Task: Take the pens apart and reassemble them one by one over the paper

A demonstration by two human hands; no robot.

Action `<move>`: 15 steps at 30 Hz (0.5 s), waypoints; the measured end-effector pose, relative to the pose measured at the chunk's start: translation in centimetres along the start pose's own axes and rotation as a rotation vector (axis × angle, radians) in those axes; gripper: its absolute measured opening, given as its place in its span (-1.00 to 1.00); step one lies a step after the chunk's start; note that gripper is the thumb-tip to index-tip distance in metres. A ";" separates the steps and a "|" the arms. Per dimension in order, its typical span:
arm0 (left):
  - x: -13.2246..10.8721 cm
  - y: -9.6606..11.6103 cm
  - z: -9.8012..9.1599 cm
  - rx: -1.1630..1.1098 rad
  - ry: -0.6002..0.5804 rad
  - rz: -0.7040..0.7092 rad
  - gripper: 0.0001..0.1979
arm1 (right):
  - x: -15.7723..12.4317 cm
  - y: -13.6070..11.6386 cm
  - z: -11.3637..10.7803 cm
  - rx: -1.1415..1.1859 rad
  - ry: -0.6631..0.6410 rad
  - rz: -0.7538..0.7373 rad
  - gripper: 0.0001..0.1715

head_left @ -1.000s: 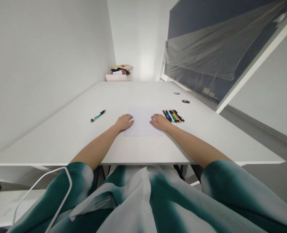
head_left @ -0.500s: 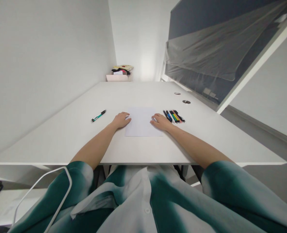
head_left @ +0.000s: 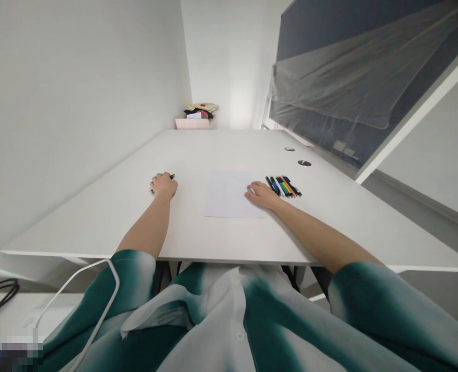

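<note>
Left hand (head_left: 162, 185): knuckles up, fingers curled down on the worktop, left of the paper.
Left grip: clenched over a slim black pen (head_left: 172, 176), barrel mostly hidden under the fingers, black tip poking out past them.
Right hand (head_left: 260, 195): lying flat, fingertips on the right edge of the paper.
Right grip: released, fingers loose, holding nothing.
Paper: smooth white rectangular sheet (head_left: 229, 194), flat on the worktop, between the hands.
Pens: tight row of slim plastic pens and markers (head_left: 283, 186) in black, blue, yellow and green, just beside the paper's right edge.
Worktop: broad matte white laminate slab (head_left: 97, 227), two round metal cable grommets (head_left: 304, 163) near its far right.
Far end: pale pink box (head_left: 195, 123) holding mixed soft items.
Right side: dark panel (head_left: 329, 67) under clear crinkled plastic sheeting.
Sleeves: loose satiny green-and-white tie-dye shirt (head_left: 368, 305).
</note>
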State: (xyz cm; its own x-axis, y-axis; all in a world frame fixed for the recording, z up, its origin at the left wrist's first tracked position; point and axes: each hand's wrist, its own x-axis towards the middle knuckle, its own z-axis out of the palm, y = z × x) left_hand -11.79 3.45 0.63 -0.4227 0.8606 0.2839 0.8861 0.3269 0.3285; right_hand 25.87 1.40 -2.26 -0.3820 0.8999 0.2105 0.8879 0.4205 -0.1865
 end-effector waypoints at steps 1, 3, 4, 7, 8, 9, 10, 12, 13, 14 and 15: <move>0.1 -0.3 0.0 0.005 -0.001 -0.025 -0.64 | 0.0 0.1 0.1 0.001 0.006 -0.006 -0.46; 0.5 -0.7 0.2 0.008 -0.012 -0.069 -0.64 | 0.1 0.2 0.2 0.005 0.015 -0.010 -0.46; 0.6 -0.8 0.2 0.006 -0.017 -0.086 -0.64 | 0.1 0.2 0.3 0.006 0.017 -0.009 -0.46; 0.9 -1.0 0.4 0.004 -0.021 -0.132 -0.63 | 0.0 0.3 0.4 0.008 0.019 -0.007 -0.46; 0.9 -1.0 0.3 0.006 -0.023 -0.147 -0.62 | 0.0 0.2 0.4 0.010 0.021 -0.010 -0.47; 0.9 -1.0 0.3 0.010 -0.029 -0.164 -0.62 | 0.0 0.2 0.4 0.012 0.022 -0.014 -0.47; 0.9 -1.0 0.2 0.016 -0.036 -0.179 -0.61 | 0.0 0.2 0.4 0.013 0.023 -0.018 -0.48; 0.7 -0.9 -0.1 0.034 -0.050 -0.191 -0.63 | 0.0 0.2 0.3 0.012 0.023 -0.019 -0.48; 0.6 -0.8 -0.2 0.047 -0.052 -0.186 -0.64 | 0.0 0.2 0.3 0.010 0.022 -0.017 -0.48; 0.4 -0.6 -0.3 0.061 -0.050 -0.172 -0.65 | 0.0 0.2 0.3 0.009 0.020 -0.014 -0.48; 0.2 -0.4 -0.4 0.073 -0.039 -0.148 -0.66 | 0.0 0.2 0.3 0.008 0.019 -0.013 -0.48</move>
State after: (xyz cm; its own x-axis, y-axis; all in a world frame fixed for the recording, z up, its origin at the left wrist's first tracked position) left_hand -12.36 3.36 0.90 -0.5428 0.8152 0.2018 0.8270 0.4771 0.2974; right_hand 25.98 1.55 -2.55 -0.3883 0.8922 0.2306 0.8810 0.4328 -0.1910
